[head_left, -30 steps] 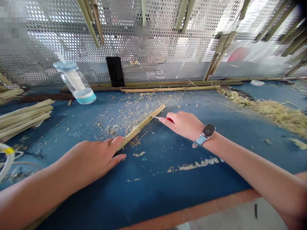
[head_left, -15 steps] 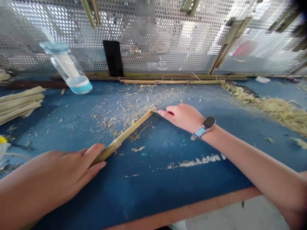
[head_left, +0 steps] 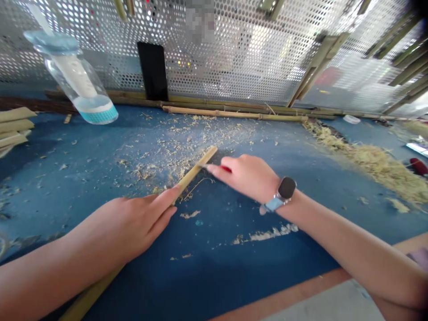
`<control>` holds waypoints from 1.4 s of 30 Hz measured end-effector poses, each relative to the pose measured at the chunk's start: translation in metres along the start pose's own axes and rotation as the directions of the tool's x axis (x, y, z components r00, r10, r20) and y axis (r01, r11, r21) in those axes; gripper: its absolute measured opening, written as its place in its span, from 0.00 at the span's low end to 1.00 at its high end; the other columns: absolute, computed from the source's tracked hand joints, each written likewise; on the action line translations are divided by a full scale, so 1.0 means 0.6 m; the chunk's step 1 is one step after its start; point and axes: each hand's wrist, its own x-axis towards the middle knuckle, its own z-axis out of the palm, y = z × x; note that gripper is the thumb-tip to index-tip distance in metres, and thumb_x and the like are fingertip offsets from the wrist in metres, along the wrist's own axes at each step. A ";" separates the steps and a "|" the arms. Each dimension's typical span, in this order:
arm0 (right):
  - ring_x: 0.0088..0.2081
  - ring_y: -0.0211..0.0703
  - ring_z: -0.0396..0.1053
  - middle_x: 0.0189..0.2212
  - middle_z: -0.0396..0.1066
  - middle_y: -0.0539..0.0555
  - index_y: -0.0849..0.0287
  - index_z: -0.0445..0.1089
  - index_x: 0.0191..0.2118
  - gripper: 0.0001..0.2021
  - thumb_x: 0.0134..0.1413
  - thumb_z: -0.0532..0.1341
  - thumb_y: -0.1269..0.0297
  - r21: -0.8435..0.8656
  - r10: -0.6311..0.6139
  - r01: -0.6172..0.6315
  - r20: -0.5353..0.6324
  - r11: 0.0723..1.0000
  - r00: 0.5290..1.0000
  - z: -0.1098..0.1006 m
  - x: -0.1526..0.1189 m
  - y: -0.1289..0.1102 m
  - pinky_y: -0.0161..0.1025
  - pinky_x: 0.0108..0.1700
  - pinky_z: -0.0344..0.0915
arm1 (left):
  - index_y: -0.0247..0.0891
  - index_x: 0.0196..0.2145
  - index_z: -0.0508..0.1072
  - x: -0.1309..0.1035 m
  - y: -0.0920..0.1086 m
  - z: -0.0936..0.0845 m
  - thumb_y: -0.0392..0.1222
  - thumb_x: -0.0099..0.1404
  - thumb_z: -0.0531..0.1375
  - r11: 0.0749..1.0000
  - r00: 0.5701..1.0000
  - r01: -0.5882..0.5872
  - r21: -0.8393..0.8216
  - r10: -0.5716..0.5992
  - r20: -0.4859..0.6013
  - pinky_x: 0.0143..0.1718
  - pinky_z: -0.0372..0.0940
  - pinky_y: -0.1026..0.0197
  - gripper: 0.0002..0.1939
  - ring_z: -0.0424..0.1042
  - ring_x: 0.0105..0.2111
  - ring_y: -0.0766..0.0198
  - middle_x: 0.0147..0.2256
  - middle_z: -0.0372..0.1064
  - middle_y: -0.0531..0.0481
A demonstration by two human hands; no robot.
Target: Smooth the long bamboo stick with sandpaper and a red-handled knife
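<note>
ends at brown front edge (head_left: 284, 299) of table (head_left: 214, 281), slanting under right forearm (head_left: 344, 240); meets bamboo poles (head_left: 214, 113) at back, lying along perforated panel (head_left: 227, 58). leaves broad blue stretch between left hand (head_left: 133, 223) and front edge, plus more beyond right forearm, up to heap of shavings (head_left: 377, 165).

grips bamboo strip (head_left: 197, 170) mid-table in left hand, closed on it, fingers over top, thumb along near side; points strip's far end away and rightward. shows bamboo again below left forearm (head_left: 56, 265), roughly in line. curls right hand (head_left: 245, 176) tight around red-handled blade (head_left: 226, 169), mostly hidden; sets pale, blurred tip at strip's right side, short of far end. can't tell pressure. reaches in from lower right, wearing watch (head_left: 286, 187).

has loose shavings (head_left: 143, 171) around strip, whitish worn patch (head_left: 264, 235) nearer, black phone (head_left: 154, 73) leaning on panel, clear bottle (head_left: 90, 96) back left, stacked strips (head_left: 15, 127) far left.
</note>
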 end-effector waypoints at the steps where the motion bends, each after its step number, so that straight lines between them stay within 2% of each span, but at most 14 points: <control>1: 0.20 0.38 0.54 0.19 0.62 0.50 0.55 0.66 0.29 0.34 0.68 0.41 0.31 0.006 -0.040 0.040 0.013 0.999 0.999 0.001 -0.003 -0.005 0.39 0.27 0.44 | 0.43 0.73 0.56 0.001 0.001 0.000 0.46 0.75 0.40 1.000 0.999 0.004 0.029 -0.005 0.036 0.36 0.76 0.44 0.32 0.84 0.37 0.42 0.44 0.84 0.39; 3: 0.20 0.38 0.53 0.19 0.61 0.49 0.55 0.66 0.29 0.35 0.67 0.41 0.29 0.027 -0.068 0.067 0.038 0.997 0.997 0.001 -0.004 -0.006 0.39 0.27 0.43 | 0.45 0.75 0.50 0.003 0.001 0.006 0.46 0.75 0.39 0.997 0.996 0.013 0.082 -0.020 0.085 0.37 0.77 0.39 0.33 0.84 0.39 0.39 0.53 0.80 0.39; 5: 0.19 0.37 0.54 0.18 0.61 0.49 0.55 0.64 0.27 0.36 0.67 0.41 0.29 0.024 0.008 -0.009 0.022 1.000 1.000 -0.001 0.005 0.006 0.39 0.27 0.44 | 0.46 0.75 0.49 0.003 -0.004 0.015 0.47 0.74 0.40 0.996 0.998 0.014 0.091 -0.020 0.067 0.37 0.77 0.39 0.33 0.84 0.39 0.39 0.56 0.79 0.40; 8: 0.19 0.36 0.54 0.17 0.61 0.50 0.56 0.63 0.25 0.35 0.68 0.41 0.31 0.003 0.100 -0.100 -0.016 0.995 0.995 -0.005 0.017 0.019 0.38 0.26 0.45 | 0.46 0.75 0.50 0.001 -0.012 0.030 0.47 0.75 0.40 0.996 0.999 0.010 0.092 -0.014 0.042 0.32 0.76 0.41 0.33 0.84 0.35 0.39 0.54 0.80 0.40; 13: 0.19 0.37 0.54 0.17 0.61 0.49 0.55 0.65 0.28 0.36 0.65 0.41 0.27 0.056 -0.059 0.056 0.065 0.997 0.996 0.002 0.009 0.007 0.39 0.26 0.43 | 0.51 0.74 0.51 -0.005 -0.020 0.052 0.48 0.78 0.38 0.993 0.986 -0.056 0.103 0.071 -0.149 0.26 0.73 0.49 0.31 0.83 0.31 0.45 0.50 0.82 0.46; 18: 0.18 0.36 0.52 0.17 0.60 0.50 0.55 0.63 0.25 0.34 0.68 0.41 0.32 -0.009 0.111 -0.111 -0.043 0.994 0.993 0.003 0.018 0.018 0.39 0.25 0.44 | 0.48 0.73 0.55 -0.008 -0.028 0.070 0.49 0.77 0.37 0.982 0.974 -0.054 0.183 0.092 -0.207 0.22 0.72 0.49 0.31 0.83 0.27 0.46 0.48 0.83 0.45; 23: 0.18 0.36 0.52 0.16 0.59 0.49 0.55 0.64 0.25 0.35 0.65 0.42 0.29 0.012 -0.029 0.029 0.022 1.000 0.999 0.000 0.008 0.002 0.39 0.25 0.42 | 0.41 0.70 0.63 -0.009 -0.030 0.074 0.44 0.77 0.40 0.967 0.931 -0.136 0.215 0.200 -0.307 0.20 0.72 0.50 0.30 0.82 0.25 0.49 0.41 0.85 0.44; 28: 0.17 0.35 0.53 0.17 0.61 0.50 0.56 0.61 0.23 0.34 0.68 0.43 0.34 -0.015 0.131 -0.132 -0.042 0.991 0.991 -0.004 0.021 0.030 0.39 0.25 0.43 | 0.46 0.65 0.71 -0.007 -0.030 0.073 0.43 0.75 0.40 0.964 0.937 -0.159 0.213 0.215 -0.274 0.17 0.70 0.52 0.30 0.82 0.26 0.47 0.42 0.84 0.41; 33: 0.18 0.36 0.53 0.16 0.60 0.48 0.55 0.64 0.26 0.35 0.66 0.43 0.29 -0.003 -0.037 0.037 0.057 0.999 0.998 -0.003 0.003 0.004 0.39 0.25 0.42 | 0.55 0.65 0.68 -0.015 -0.039 0.095 0.43 0.74 0.46 0.977 0.931 -0.140 0.162 0.185 -0.314 0.19 0.68 0.55 0.26 0.81 0.26 0.49 0.42 0.84 0.45; 36: 0.18 0.36 0.53 0.16 0.60 0.49 0.56 0.65 0.25 0.35 0.67 0.42 0.30 -0.073 0.043 -0.043 -0.003 0.996 0.999 -0.006 0.013 0.012 0.39 0.26 0.43 | 0.57 0.68 0.62 -0.018 -0.041 0.105 0.37 0.71 0.46 0.979 0.944 -0.117 0.169 0.163 -0.287 0.20 0.70 0.53 0.31 0.81 0.28 0.48 0.44 0.83 0.44; 38: 0.17 0.35 0.52 0.16 0.60 0.50 0.56 0.64 0.24 0.35 0.67 0.42 0.32 -0.108 0.109 -0.114 -0.049 0.988 0.993 -0.007 0.023 0.020 0.39 0.25 0.42 | 0.56 0.69 0.61 -0.019 -0.040 0.107 0.34 0.69 0.45 0.979 0.951 -0.113 0.171 0.157 -0.268 0.20 0.70 0.53 0.34 0.80 0.26 0.49 0.41 0.82 0.45; 39: 0.17 0.35 0.52 0.16 0.60 0.50 0.56 0.64 0.24 0.35 0.67 0.42 0.32 -0.110 0.101 -0.106 -0.052 0.988 0.994 -0.006 0.024 0.021 0.39 0.25 0.42 | 0.56 0.69 0.62 -0.020 -0.039 0.107 0.34 0.68 0.45 0.979 0.952 -0.114 0.167 0.156 -0.264 0.20 0.70 0.53 0.34 0.80 0.25 0.50 0.40 0.81 0.46; 42: 0.18 0.36 0.54 0.17 0.61 0.49 0.55 0.66 0.26 0.36 0.66 0.41 0.29 -0.054 -0.044 0.046 0.021 0.998 0.999 -0.001 0.018 0.009 0.39 0.26 0.41 | 0.58 0.65 0.65 -0.023 -0.036 0.104 0.35 0.69 0.47 0.983 0.957 -0.124 0.134 0.154 -0.245 0.22 0.70 0.55 0.31 0.80 0.26 0.53 0.39 0.80 0.48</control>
